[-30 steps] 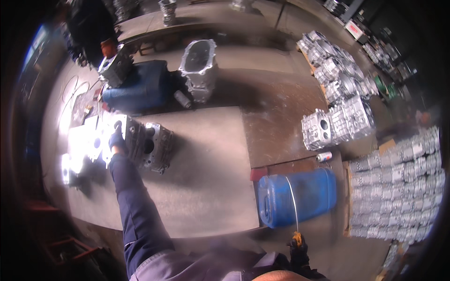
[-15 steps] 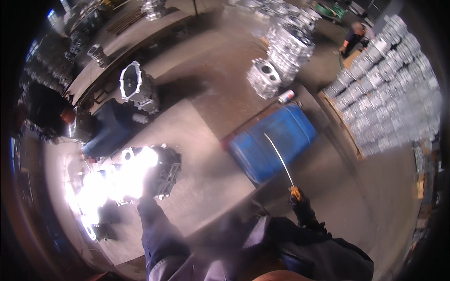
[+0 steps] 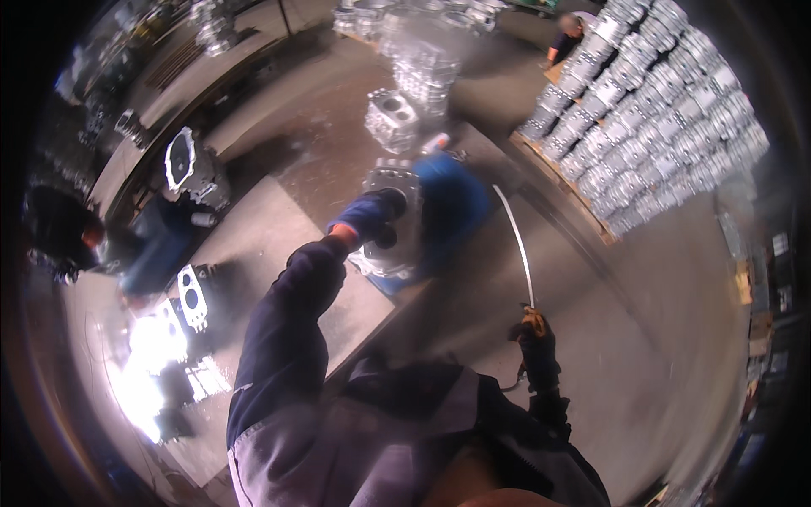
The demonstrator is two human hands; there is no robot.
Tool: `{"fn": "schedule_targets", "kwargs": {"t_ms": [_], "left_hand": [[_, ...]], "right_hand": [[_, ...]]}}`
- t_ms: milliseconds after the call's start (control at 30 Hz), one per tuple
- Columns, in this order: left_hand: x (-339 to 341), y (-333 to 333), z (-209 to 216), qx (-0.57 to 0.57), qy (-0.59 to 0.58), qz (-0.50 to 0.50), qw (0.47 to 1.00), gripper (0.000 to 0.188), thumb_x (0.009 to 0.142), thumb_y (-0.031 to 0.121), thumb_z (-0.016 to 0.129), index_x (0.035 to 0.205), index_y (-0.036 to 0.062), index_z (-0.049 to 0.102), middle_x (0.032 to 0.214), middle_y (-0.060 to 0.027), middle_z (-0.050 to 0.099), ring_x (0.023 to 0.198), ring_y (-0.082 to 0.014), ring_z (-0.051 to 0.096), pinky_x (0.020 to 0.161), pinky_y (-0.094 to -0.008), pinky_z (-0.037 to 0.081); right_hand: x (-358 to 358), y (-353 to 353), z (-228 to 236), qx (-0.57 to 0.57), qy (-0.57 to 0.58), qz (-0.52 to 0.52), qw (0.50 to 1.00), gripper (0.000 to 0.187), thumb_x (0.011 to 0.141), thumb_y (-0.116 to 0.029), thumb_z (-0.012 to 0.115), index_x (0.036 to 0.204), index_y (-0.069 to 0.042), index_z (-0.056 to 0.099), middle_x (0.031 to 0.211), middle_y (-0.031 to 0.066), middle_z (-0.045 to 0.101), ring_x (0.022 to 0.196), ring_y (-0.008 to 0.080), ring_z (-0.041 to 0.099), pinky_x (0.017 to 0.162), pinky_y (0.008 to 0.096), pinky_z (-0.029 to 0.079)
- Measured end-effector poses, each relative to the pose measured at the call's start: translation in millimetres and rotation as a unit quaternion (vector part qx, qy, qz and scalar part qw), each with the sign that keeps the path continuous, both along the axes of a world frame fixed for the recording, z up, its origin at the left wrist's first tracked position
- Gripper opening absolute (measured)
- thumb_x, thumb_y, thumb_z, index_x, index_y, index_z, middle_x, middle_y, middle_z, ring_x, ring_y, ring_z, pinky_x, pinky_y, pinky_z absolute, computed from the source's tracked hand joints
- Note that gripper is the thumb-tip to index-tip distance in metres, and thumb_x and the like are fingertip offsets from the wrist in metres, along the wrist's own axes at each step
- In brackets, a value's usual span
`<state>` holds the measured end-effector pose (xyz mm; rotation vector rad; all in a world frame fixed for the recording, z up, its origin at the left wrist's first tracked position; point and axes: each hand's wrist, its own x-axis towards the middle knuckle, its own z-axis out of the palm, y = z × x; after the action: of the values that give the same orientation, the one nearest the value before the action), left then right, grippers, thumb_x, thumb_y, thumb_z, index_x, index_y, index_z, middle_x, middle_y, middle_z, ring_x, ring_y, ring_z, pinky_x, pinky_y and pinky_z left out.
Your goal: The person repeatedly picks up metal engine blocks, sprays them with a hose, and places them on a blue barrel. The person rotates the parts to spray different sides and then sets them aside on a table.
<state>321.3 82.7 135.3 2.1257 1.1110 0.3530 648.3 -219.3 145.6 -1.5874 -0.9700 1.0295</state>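
My gloved left hand (image 3: 376, 218) reaches forward and grips a silver cast-metal housing (image 3: 400, 241), its fingers curled at a round opening in the top. The housing is at the left side of a blue drum-like block (image 3: 452, 198); whether it rests on it I cannot tell. At the right, my gloved right hand (image 3: 534, 328) is closed round the orange handle of what looks like an air blow gun. Its long thin metal tube (image 3: 519, 237) points away from me, apart from the housing.
Rows of stacked castings (image 3: 650, 127) stand on a pallet at the right. More castings (image 3: 393, 118) are ahead. Another person works at the left beside an upright housing (image 3: 193, 173); a second person (image 3: 568, 38) is at the far right. Brightly lit castings (image 3: 156, 346) lie lower left.
My left hand has swung right from the brightly lit castings, bringing a housing to the blue block. My right hand still holds the blow gun. The view has turned right.
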Motion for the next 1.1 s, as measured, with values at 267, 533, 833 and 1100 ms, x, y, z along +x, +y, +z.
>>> {"fn": "schedule_targets", "kwargs": {"t_ms": [267, 533, 833, 1100], "left_hand": [[55.0, 19.4, -15.0, -0.013, 0.167, -0.039, 0.985, 0.032, 0.076, 0.008, 0.064, 0.108, 0.0094, 0.070, 0.096, -0.0168, 0.070, 0.090, -0.0283, 0.068, 0.080, -0.0371, 0.054], [-9.7, -103.1, -69.9, 0.265, 0.011, 0.261, 0.928, 0.035, 0.080, 0.017, 0.061, 0.114, 0.0106, 0.065, 0.113, -0.0147, 0.065, 0.109, -0.0339, 0.059, 0.096, -0.0432, 0.045], [-149.8, -360.4, -168.3, -0.001, 0.199, 0.455, 0.868, 0.033, 0.079, 0.018, 0.063, 0.110, 0.0092, 0.068, 0.106, -0.0186, 0.069, 0.103, -0.0344, 0.064, 0.092, -0.0423, 0.049], [-142.6, -433.4, -191.5, -0.222, 0.274, 0.505, 0.788, 0.032, 0.078, 0.026, 0.066, 0.107, 0.0124, 0.069, 0.107, -0.0145, 0.070, 0.103, -0.0335, 0.065, 0.090, -0.0411, 0.052]], "right_hand": [[-15.9, 10.2, -28.2, -0.063, -0.010, -0.002, 0.998, 0.030, 0.094, -0.016, 0.063, 0.122, -0.003, 0.061, 0.079, -0.0012, 0.059, 0.064, 0.0063, 0.053, 0.056, 0.0231, 0.045], [-40.2, 93.4, -28.7, -0.084, -0.247, 0.118, 0.958, 0.038, 0.086, -0.032, 0.071, 0.115, -0.008, 0.065, 0.095, 0.0193, 0.070, 0.089, 0.0331, 0.069, 0.074, 0.0384, 0.054], [-36.3, 145.3, 15.0, -0.071, -0.489, 0.188, 0.849, 0.043, 0.086, -0.046, 0.066, 0.118, -0.018, 0.064, 0.102, 0.0177, 0.069, 0.095, 0.0404, 0.064, 0.081, 0.0436, 0.053], [-9.6, 125.7, 51.6, 0.017, -0.513, 0.297, 0.805, 0.045, 0.084, -0.050, 0.068, 0.111, -0.014, 0.065, 0.096, 0.0175, 0.069, 0.091, 0.0391, 0.065, 0.078, 0.0432, 0.053]]}}
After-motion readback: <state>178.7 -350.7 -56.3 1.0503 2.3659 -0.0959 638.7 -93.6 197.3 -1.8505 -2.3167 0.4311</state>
